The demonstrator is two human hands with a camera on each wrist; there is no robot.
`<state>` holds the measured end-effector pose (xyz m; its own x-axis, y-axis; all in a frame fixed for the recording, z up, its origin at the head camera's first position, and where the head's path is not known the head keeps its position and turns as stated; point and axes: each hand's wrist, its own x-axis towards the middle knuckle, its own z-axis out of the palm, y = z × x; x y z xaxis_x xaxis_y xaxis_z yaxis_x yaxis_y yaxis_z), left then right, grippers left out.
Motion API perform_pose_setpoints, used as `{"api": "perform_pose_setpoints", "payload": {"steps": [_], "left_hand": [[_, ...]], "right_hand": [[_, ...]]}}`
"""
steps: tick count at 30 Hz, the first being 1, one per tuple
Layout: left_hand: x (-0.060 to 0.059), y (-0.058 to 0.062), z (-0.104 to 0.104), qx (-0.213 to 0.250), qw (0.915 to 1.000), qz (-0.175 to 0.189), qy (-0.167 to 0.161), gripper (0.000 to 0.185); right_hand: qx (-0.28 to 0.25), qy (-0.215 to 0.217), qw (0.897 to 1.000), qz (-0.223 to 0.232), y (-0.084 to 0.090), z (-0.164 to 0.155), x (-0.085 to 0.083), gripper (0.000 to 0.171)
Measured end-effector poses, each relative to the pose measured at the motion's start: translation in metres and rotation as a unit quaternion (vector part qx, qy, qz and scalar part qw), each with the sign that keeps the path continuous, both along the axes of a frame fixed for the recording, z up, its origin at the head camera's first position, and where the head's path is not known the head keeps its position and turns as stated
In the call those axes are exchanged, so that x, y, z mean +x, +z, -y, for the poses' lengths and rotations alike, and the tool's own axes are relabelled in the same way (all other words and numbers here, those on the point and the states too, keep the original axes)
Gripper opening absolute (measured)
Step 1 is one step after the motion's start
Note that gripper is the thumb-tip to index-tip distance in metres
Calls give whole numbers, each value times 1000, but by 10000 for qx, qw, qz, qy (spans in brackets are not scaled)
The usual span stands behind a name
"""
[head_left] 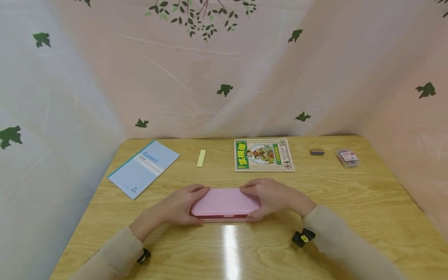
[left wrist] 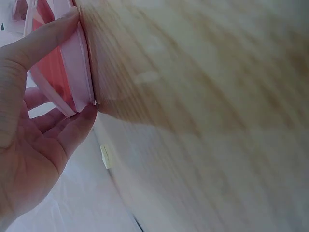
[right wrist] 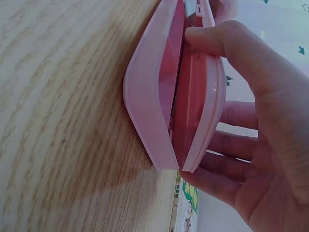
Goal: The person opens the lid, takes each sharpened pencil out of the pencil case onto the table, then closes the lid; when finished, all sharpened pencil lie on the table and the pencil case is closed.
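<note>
My left hand (head_left: pixel 182 206) and right hand (head_left: pixel 273 198) clasp ends of flat pink plastic hinged case (head_left: pixel 224 203) on wooden table (head_left: pixel 350 202); lid slightly ajar; opening step; next: thumbs lift lid evenly.

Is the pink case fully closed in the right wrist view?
No: the pink case shows a gap between lid and base, with the right hand gripping its end.
</note>
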<state>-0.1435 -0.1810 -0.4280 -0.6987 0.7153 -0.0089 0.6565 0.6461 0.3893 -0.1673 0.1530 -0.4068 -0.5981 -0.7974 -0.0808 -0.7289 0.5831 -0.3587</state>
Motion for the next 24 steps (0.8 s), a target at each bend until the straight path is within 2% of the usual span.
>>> {"api": "perform_pose_setpoints", "payload": {"steps": [6, 12, 18, 24], "left_hand": [[1, -1, 0, 178, 9989, 372, 243, 102], [1, -3, 2, 633, 9954, 629, 350, 104], [0, -6, 7, 1042, 9901, 877, 334, 105], [-3, -11, 14, 1549, 9823, 1050, 117, 98]], "right_hand": [[-112, 6, 9998, 190, 2, -3, -3, 80], [-220, -19, 9992, 327, 0, -7, -6, 78], [-527, 9, 9979, 371, -5, -12, -9, 76], [-1082, 139, 9933, 378, -9, -15, -11, 68]]}}
